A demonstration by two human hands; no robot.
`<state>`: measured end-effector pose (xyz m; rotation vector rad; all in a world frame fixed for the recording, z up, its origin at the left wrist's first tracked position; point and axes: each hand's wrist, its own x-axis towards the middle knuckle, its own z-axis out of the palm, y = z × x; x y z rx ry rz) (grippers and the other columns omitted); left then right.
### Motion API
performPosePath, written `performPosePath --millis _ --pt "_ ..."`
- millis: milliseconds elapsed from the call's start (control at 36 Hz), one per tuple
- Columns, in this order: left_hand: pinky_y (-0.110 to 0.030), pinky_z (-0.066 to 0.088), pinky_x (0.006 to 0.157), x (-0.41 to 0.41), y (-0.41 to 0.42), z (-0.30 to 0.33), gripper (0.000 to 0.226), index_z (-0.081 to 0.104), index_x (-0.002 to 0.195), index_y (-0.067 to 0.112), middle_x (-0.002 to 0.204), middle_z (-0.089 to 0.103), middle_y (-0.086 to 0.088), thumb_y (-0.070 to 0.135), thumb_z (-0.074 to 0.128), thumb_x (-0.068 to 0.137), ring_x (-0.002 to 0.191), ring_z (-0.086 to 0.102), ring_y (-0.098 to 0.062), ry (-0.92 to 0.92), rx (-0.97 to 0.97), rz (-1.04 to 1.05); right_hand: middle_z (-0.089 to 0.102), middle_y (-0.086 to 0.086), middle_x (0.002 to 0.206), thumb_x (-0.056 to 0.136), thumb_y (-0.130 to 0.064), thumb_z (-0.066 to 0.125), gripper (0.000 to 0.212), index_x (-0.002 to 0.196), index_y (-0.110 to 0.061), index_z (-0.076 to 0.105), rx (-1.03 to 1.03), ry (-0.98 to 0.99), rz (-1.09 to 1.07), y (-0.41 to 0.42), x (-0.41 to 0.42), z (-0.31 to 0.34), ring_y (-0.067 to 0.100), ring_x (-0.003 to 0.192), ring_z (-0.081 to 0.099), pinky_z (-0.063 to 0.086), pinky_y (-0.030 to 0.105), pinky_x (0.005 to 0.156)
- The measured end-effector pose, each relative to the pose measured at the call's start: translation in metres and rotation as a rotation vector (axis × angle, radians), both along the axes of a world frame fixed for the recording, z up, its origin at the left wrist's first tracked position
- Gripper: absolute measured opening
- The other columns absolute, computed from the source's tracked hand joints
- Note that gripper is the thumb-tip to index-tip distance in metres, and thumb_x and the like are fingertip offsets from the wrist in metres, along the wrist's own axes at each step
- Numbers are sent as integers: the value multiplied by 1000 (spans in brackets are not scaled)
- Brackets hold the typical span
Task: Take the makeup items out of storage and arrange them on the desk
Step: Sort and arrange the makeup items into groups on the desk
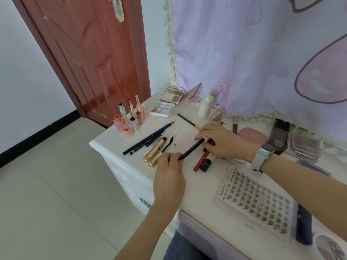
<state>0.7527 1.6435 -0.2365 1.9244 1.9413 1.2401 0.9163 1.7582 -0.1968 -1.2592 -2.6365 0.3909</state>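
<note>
White and a little stained, our desk [116, 141] stands against a pink cartoon-print curtain [262, 53], with a red-brown door [90, 59] at ten o'clock and pale floor tiles [56, 184] below. At the centre we hold a slim black makeup pen [191, 148] between both hands: our left hand [170, 177] pinches its near end with curled fingers, and our right hand [223, 141], a grey smartwatch [262, 156] on its wrist, rests fingertips on its far end, fingers bent over other items beneath.

Just under the right hand lie a red pencil [200, 161] and a small tube with a black cap [205, 164]. At nine o'clock from the pen, two gold mascara tubes [154, 152] lie side by side, a mascara wand [168, 144] beside them, and beyond them several dark eyeliner pencils [148, 139] lie in a loose diagonal row. Upright lip gloss tubes and small pink bottles [129, 119] cluster at eleven o'clock. Two open eyeshadow palettes [169, 102] sit at twelve o'clock, near a white bottle [204, 107]. At two o'clock we see a pink compact [252, 137], a dark brown box [278, 137] and a clear blush case [304, 145]. A tray of false lash clusters [257, 199] lies at four o'clock.
</note>
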Motion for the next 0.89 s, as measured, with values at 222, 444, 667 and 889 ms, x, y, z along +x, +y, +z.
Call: performPosePath --millis 222,444,667,889 --pt "3 31 77 -2 -2 5 18 64 105 0 104 60 -12 -2 53 91 88 46 -8 -188 49 74 65 -7 83 91 -10 55 22 103 -26 61 -353 414 -118 -18 4 26 3 73 58 44 10 67" --pt "-17 45 62 -1 -3 5 14 61 104 5 92 63 -5 5 54 91 72 54 -12 -90 48 -99 57 -1 60 92 -13 55 10 82 -12 56 -501 631 -174 -41 -9 35 0 48 48 40 10 52" --pt "-11 33 56 12 0 5 23 59 109 16 88 59 8 27 41 99 65 50 -6 -82 -64 -194 55 -3 59 91 -9 56 14 78 -14 54 -489 662 -108 -51 -9 34 1 51 48 39 11 54" --pt "-15 27 47 13 1 3 21 56 78 31 48 43 12 40 46 94 45 43 -7 -123 -67 -106 51 -5 61 93 -7 52 20 77 -20 52 -480 607 -92 -54 -7 28 3 55 44 38 13 56"
